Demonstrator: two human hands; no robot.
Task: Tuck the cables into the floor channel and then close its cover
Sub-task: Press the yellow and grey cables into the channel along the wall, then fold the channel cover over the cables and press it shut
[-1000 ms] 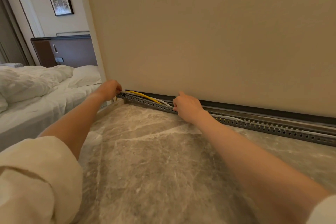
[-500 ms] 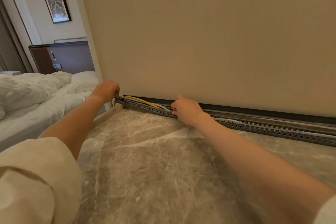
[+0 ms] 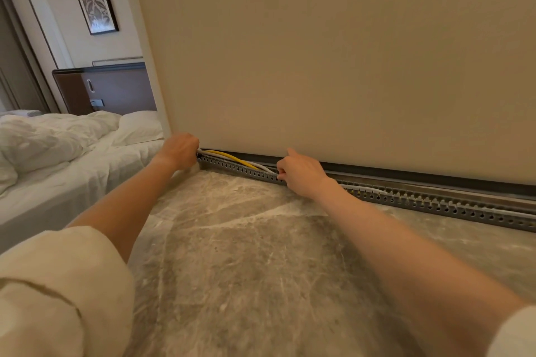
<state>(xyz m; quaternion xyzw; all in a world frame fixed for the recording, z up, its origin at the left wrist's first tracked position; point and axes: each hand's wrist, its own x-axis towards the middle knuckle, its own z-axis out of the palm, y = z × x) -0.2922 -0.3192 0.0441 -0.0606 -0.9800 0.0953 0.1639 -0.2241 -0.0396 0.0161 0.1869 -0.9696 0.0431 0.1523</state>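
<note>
A grey slotted cable channel (image 3: 420, 201) runs along the foot of the beige wall, its top uncovered. A yellow cable (image 3: 229, 156) and a white cable (image 3: 262, 166) arch slightly above its left stretch; more white cable lies inside further right. My left hand (image 3: 179, 151) is curled at the channel's left end, fingers closed around the cable ends there. My right hand (image 3: 301, 172) rests on the channel's front wall, fingers pinching at the cables, index finger raised against the wall. No cover is visible.
Grey marble floor (image 3: 246, 255) spreads in front of the channel. A bed (image 3: 58, 159) with white sheets and pillows stands to the left, past the wall corner. A dark headboard (image 3: 116, 87) and framed picture (image 3: 95, 6) are behind it.
The view has shifted slightly; both hands stay at the channel. The cables between them lie a little lower than one second ago.
</note>
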